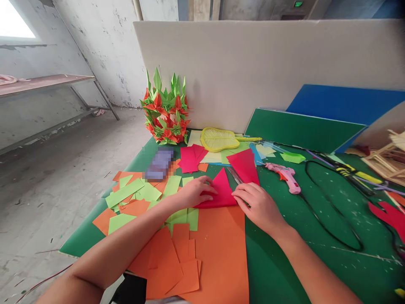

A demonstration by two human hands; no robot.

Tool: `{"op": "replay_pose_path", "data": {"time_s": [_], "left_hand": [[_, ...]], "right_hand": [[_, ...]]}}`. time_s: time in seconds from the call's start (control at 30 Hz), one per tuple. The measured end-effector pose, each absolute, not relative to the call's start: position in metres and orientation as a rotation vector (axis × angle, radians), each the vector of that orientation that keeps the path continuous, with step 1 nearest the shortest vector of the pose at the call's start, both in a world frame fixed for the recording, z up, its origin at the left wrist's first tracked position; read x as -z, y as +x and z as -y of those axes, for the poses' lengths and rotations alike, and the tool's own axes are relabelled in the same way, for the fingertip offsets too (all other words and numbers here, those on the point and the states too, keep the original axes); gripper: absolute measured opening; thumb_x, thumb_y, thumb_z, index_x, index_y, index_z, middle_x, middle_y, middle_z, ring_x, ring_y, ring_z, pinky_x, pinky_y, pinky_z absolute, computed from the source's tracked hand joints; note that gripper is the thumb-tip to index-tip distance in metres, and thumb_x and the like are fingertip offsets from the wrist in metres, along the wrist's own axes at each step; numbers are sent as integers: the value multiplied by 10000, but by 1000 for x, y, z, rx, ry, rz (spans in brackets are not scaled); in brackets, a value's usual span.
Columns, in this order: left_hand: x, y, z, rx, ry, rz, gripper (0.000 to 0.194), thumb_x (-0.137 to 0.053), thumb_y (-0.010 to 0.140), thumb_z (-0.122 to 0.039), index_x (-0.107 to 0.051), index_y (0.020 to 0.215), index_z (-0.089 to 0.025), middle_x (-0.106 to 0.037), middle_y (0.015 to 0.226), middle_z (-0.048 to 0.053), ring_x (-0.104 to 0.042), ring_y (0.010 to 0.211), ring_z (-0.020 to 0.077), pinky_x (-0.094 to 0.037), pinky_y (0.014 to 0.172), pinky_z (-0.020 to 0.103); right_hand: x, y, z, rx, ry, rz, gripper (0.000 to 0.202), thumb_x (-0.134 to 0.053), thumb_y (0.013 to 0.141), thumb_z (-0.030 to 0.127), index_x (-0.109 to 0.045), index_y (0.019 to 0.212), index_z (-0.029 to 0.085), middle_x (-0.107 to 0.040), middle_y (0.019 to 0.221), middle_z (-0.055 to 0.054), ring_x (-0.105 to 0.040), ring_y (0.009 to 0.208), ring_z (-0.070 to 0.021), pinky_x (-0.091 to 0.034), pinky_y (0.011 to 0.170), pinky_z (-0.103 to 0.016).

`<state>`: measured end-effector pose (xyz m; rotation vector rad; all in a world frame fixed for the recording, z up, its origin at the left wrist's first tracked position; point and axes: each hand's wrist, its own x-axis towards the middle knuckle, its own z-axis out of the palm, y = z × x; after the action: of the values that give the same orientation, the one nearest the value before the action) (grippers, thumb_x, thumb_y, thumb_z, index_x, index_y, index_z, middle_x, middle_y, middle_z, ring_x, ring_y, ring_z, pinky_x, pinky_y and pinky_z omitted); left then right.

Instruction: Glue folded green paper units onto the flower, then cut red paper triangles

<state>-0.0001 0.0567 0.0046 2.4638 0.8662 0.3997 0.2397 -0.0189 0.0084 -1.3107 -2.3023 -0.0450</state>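
Observation:
A folded piece of red paper (225, 192) with a pointed top lies in front of me over the upper edge of a large orange sheet (223, 249). My left hand (198, 191) holds its left side, fingers bent and resting on it. At its right corner, my right hand (253, 202) pinches the paper between thumb and fingers. A slim metal blade (233, 174) points up and left from beside the right fingers; its handle is hidden, so I cannot tell whether it is held. Another red piece (245, 162) lies just behind the right hand.
Green and orange paper pieces (126, 194) are scattered on the left. A paper-flower construction (166, 109) stands at the back. A yellow fly swatter (220, 139) lies behind the hands. To the right are a pink glue gun (284, 175), its black cord (335, 232) and a wooden frame (387, 156).

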Motion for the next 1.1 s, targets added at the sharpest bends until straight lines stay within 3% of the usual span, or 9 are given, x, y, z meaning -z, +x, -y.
{"op": "replay_pose_path", "data": {"time_s": [0.13,0.6,1.1], "left_hand": [[-3,0,-58,-391,2463,-862,213,-640,847,-242,-716,1044,-266,-571,1177,59,-635,951,180,-510,859,289],[-1,-3,-60,-411,2451,-817,224,-648,835,-270,-712,1050,-264,-571,1185,58,-629,979,184,-499,899,296],[-5,-5,-59,-420,2425,-792,227,-625,851,-262,-699,1065,-246,-566,1187,75,-623,991,185,-495,907,303]], "right_hand": [[-10,255,20,45,-1143,2434,337,-402,880,48,-702,917,197,-686,915,-71,-595,875,-204,-470,815,-370],[-3,261,17,55,-1014,2590,403,-368,888,55,-718,1038,187,-716,963,-89,-637,858,-203,-536,748,-368],[0,263,17,42,-1047,2601,433,-366,884,47,-698,1109,210,-717,1045,-77,-652,941,-210,-558,802,-384]]}}
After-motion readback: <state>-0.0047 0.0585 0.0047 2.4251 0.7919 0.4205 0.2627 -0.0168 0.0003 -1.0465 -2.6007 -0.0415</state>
